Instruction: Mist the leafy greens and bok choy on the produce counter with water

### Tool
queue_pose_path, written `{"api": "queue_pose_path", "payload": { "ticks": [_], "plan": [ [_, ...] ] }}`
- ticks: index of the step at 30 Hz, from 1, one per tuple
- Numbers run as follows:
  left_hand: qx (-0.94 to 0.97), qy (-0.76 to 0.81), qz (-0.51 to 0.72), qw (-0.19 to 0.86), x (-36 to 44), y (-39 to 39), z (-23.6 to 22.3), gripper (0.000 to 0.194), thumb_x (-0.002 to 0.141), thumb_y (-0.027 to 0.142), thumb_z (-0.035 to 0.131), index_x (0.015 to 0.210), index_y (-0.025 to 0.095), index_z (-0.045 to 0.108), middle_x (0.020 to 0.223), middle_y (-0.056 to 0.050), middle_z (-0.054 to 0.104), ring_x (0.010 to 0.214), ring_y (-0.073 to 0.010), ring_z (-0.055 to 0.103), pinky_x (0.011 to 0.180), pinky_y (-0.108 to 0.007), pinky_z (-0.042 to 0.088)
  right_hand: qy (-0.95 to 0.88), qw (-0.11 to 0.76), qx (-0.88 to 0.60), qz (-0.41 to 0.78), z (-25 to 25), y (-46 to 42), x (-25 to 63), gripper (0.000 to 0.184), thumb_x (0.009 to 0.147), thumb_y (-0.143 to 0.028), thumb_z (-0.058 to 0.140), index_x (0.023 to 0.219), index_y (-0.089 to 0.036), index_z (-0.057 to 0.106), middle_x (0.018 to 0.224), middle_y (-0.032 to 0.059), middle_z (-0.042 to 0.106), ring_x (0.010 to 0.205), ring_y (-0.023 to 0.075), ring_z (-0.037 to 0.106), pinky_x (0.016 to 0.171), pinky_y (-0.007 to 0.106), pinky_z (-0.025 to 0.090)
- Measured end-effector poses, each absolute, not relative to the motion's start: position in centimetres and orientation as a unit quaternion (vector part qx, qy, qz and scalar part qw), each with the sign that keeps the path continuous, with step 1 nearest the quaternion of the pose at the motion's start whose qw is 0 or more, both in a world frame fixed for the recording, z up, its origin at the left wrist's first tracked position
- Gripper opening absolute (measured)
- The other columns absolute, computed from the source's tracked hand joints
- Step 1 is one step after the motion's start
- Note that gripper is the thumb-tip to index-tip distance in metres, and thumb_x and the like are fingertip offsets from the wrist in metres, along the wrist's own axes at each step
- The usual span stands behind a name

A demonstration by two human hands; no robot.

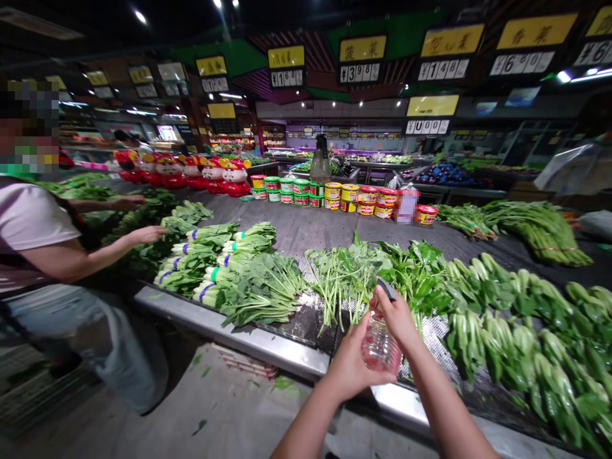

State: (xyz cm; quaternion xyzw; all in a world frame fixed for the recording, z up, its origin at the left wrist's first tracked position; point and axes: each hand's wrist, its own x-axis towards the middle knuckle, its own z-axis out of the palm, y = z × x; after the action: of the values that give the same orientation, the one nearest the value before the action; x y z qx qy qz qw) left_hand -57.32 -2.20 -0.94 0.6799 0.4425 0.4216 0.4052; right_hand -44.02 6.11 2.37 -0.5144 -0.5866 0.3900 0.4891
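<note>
A clear, ribbed spray bottle (pixel 381 344) with a dark head and a reddish tint inside is between my hands, over the front edge of the vegetable stand. My left hand (pixel 352 362) wraps around the bottle's body from the left and below. At the top, the fingers of my right hand (pixel 394 317) close around the neck and dark head; the grip partly hides that part. Just behind the bottle lie loose leafy greens (pixel 347 274). Bunches of bok choy (pixel 478 338) are to the right of my right hand.
Taped bundles of greens (pixel 215 274) lie on the left. A metal rim (pixel 229 338) edges the stand. Stacked tubs (pixel 301 191), another spray bottle (pixel 320 162) and red figurines (pixel 191 172) line the back. At left, a person (pixel 52 242) reaches toward greens. Price signs (pixel 361 58) hang overhead.
</note>
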Motion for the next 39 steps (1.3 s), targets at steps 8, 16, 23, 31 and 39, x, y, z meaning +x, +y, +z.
{"api": "queue_pose_path", "payload": {
  "ticks": [8,16,23,31,39],
  "plan": [
    [0.661,0.457,0.426,0.415,-58.3,-2.8,-0.3,0.112,0.050,0.035,0.086,0.143,0.024,0.025,0.142,-0.011,0.038,0.127,-0.0294,0.041,0.108,-0.042,0.035,-0.578,0.493,-0.490,0.428,2.7,6.2,-45.3,0.054,0.078,-0.062,0.051,0.107,-0.018,0.062,0.087,0.0072,0.067,0.069,0.0198,0.060,0.058,0.030,0.047],
    [0.656,0.454,0.431,0.422,-60.2,-3.4,-1.6,0.112,0.052,0.034,0.085,0.144,0.024,0.023,0.144,-0.012,0.036,0.130,-0.0308,0.038,0.109,-0.043,0.032,-0.604,0.476,-0.518,0.375,1.9,5.6,-47.3,0.047,0.081,-0.062,0.045,0.073,-0.019,0.063,0.070,0.0060,0.065,0.058,0.0197,0.057,0.057,0.033,0.044],
    [0.667,0.456,0.412,0.421,-61.5,-3.9,-1.9,0.112,0.054,0.034,0.084,0.145,0.023,0.021,0.144,-0.013,0.035,0.129,-0.0301,0.038,0.110,-0.042,0.031,-0.560,0.512,-0.511,0.403,0.7,4.9,-48.4,0.051,0.080,-0.059,0.050,0.107,-0.019,0.064,0.078,0.0070,0.069,0.071,0.0243,0.063,0.065,0.038,0.049],
    [0.681,0.468,0.395,0.401,-62.4,-4.5,-1.6,0.111,0.054,0.028,0.083,0.145,0.025,0.019,0.144,-0.012,0.033,0.131,-0.0293,0.034,0.111,-0.043,0.028,-0.499,0.528,-0.452,0.518,0.7,3.7,-49.6,0.060,0.078,-0.056,0.057,0.128,-0.024,0.050,0.114,0.0085,0.064,0.108,0.0265,0.058,0.078,0.039,0.053],
    [0.674,0.478,0.382,0.414,-63.8,-5.0,-2.9,0.126,0.044,0.038,0.089,0.146,0.026,0.016,0.144,-0.013,0.032,0.131,-0.0325,0.033,0.110,-0.045,0.029,-0.521,0.544,-0.473,0.457,0.0,3.0,-50.9,0.050,0.079,-0.053,0.056,0.118,-0.022,0.060,0.095,0.0078,0.070,0.089,0.0253,0.064,0.073,0.039,0.052]
  ]
}}
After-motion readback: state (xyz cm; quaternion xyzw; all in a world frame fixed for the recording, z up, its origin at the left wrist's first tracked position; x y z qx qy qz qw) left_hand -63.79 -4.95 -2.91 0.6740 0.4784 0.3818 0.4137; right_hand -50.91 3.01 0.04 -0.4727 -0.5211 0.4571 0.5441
